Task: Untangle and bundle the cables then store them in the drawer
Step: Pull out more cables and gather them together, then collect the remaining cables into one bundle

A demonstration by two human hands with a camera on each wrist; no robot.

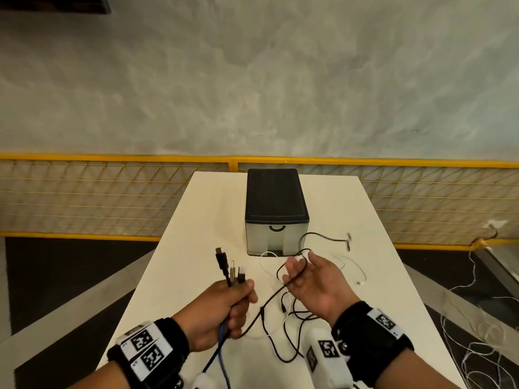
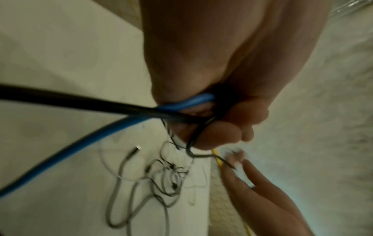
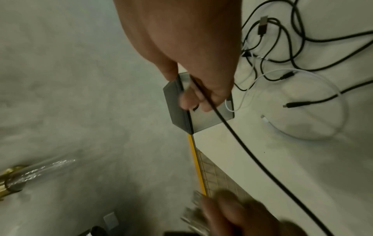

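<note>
A loose tangle of black cables [image 1: 292, 313] and a thin white cable [image 1: 356, 269] lies on the white bench [image 1: 213, 209], in front of the drawer box [image 1: 276, 211] and a little to its right. The drawer box has a black top and a pale front with a curved handle [image 1: 276, 227]; its drawer is closed. One more black lead with a small connector [image 1: 348, 240] lies just right of the box, apart from the main tangle.

The left hand [image 1: 224, 307] is in front of the box and to its left, fingers curled round a bunch of cable ends: a blue cable [image 2: 84, 140] and a thick black one [image 2: 70, 102] run down out of the fist, and three plugs [image 1: 231, 269] stick up above it. The right hand [image 1: 311, 282] is nearer the box, palm up with fingers relaxed and spread, and a thin black cable [image 3: 242, 146] is draped across its fingers, running back to the left hand.

Between the hands and the drawer front lie loops of the white and black cables. Behind the box a yellow mesh railing [image 1: 112, 192] runs along the bench's far end, with a grey wall [image 1: 252, 80] beyond. More thin white wires [image 1: 477, 346] trail on the floor to the right of the bench.
</note>
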